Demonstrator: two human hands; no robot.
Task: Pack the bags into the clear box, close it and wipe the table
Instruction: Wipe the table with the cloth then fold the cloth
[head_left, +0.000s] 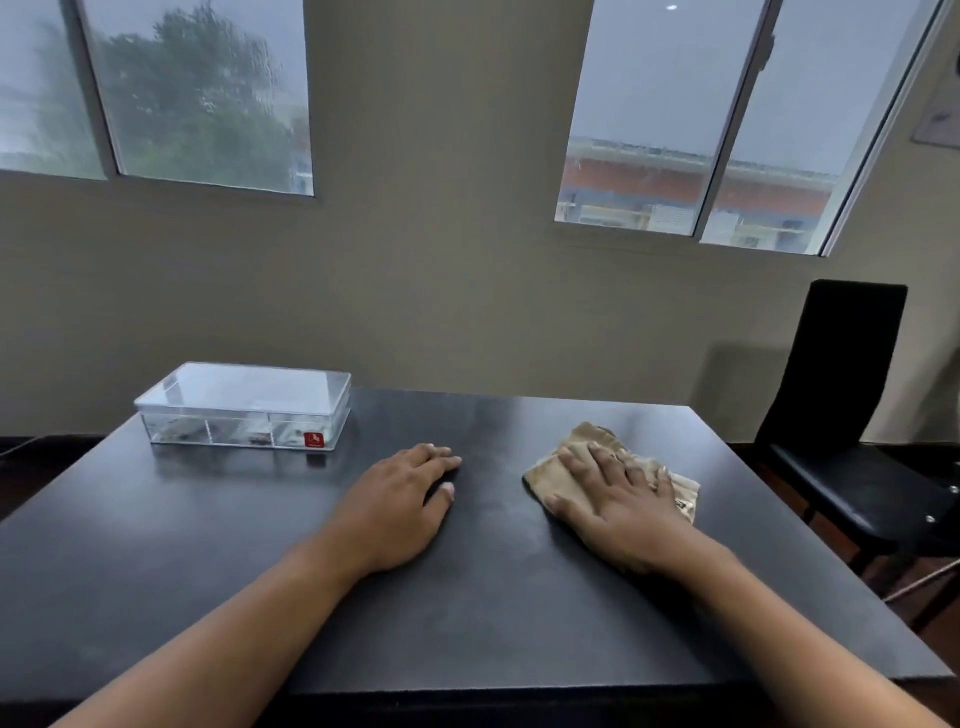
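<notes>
- Here, the dark table (467, 597) is the largest thing in view and serves as the landmark; its far edge runs along a beige wall (441, 286) with two windows.
- Off the table's right side stands a black chair (841, 415), its seat level with the tabletop's right edge.
- At the table's far left corner sits the clear box (244, 408), its lid on and lying flat; a small red sticker (314, 439) marks the near wall at its right end.
- Inside the box, dividers split it into compartments along the near wall, and small bags (223, 434) show dimly through the plastic; their exact number cannot be told.
- Near the table's middle, slightly left, the left hand (400, 509) lies palm down on the bare surface, fingers close together and gripping nothing, thumb tucked toward the right.
- On the table's right half, the right hand (618, 499) presses flat on a tan cloth (571, 467), fingers spread a little apart and laid over it rather than curled around it.
- The cloth lies crumpled on the table, well apart from the box, its edges showing beyond the fingertips.
</notes>
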